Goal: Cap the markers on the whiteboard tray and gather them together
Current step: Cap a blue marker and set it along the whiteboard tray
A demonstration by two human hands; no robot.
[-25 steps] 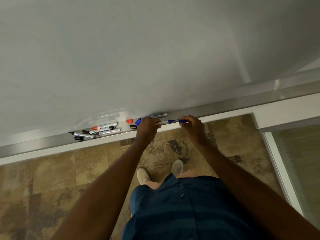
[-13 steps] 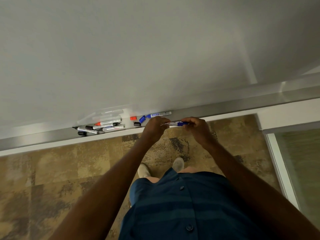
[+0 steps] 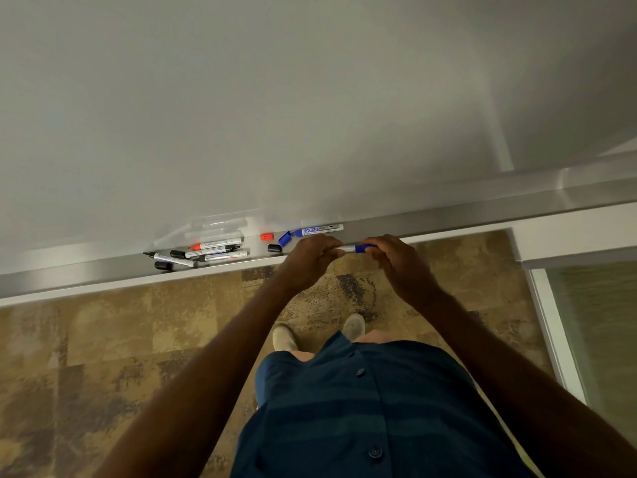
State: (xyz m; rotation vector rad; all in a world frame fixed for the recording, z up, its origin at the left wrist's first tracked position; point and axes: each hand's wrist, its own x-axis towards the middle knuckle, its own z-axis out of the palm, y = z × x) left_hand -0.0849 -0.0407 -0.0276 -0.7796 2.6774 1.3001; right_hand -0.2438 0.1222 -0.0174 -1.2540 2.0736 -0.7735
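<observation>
Blue marker (image 3: pixel 349 249) being capped just in front of the whiteboard tray (image 3: pixel 431 220).

The marker's long axis is held level, roughly parallel to the tray; its white barrel is pinched by the left hand (image 3: pixel 310 258), while the blue cap end is pinched by the right hand (image 3: pixel 396 262). An inward push along that axis appears needed. Uncapped markers (image 3: pixel 213 250) and loose caps (image 3: pixel 274 248) lie on the tray to the left.

Both hands meet at the brushed-metal whiteboard tray (image 3: pixel 448 215): left hand (image 3: pixel 310 258) grips a white-barrelled blue marker (image 3: pixel 350 249), right hand (image 3: pixel 396 260) its blue cap end; beside them lie a second blue marker (image 3: pixel 319 230), loose red cap (image 3: pixel 266 237) and black cap (image 3: pixel 274 248)
</observation>
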